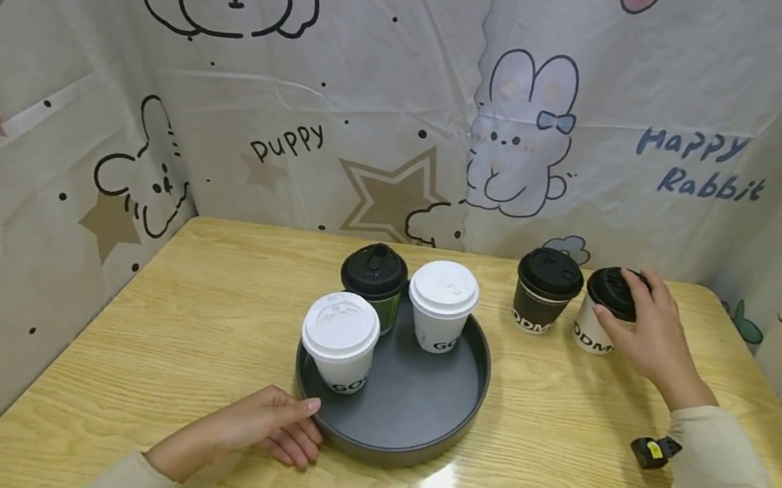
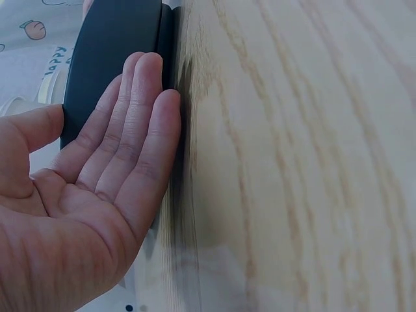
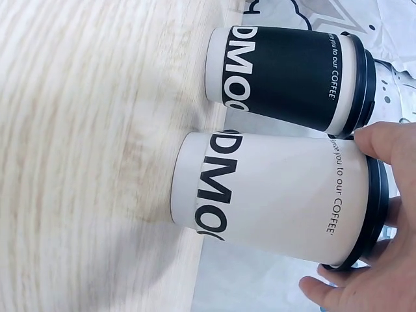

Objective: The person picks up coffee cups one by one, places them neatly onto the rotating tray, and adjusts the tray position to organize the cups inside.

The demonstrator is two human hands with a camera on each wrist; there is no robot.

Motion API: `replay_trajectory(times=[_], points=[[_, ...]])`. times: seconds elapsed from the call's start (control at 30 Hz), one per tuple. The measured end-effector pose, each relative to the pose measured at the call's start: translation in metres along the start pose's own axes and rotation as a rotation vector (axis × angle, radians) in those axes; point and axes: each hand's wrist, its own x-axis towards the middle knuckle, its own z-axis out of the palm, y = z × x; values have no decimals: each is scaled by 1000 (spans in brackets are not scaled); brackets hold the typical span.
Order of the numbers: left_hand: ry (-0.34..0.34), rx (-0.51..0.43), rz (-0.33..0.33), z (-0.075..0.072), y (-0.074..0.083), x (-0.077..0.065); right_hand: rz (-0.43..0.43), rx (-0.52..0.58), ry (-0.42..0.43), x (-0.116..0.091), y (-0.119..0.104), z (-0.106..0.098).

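My right hand (image 1: 657,339) grips the lid rim of a white paper coffee cup (image 1: 593,326) with a black lid, standing upright at the back right. In the right wrist view, the thumb lies at one side of the white cup's black lid (image 3: 378,208) and the other fingers reach round the far side. My left hand (image 1: 268,426) touches the near left wall of a round dark tray (image 1: 398,452). Its fingers (image 2: 133,123) lie straight along the tray wall in the left wrist view, thumb up near the rim.
On the tray stand two white-lidded white cups (image 1: 339,346) (image 1: 440,310) and a green cup (image 1: 384,310) with a black lid. Beside the gripped cup is a black coffee cup (image 1: 541,304). A printed cloth (image 1: 396,110) hangs behind the wooden table (image 1: 198,316).
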Motion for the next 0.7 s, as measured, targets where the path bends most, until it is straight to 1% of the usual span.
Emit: replay_trajectory(times=[0.17,0.4,0.57,0.7], points=[[-6,1,15,0,0,-1,16,-1,22,1,1,0],[3,4,9,1,0,0,31,-13,51,1,2,-1],[-8,-4,13,0,-2,1,24,-8,76,-5,1,-1],[-11,-14,12,0,-2,1,-2,4,81,-14,-7,-4]])
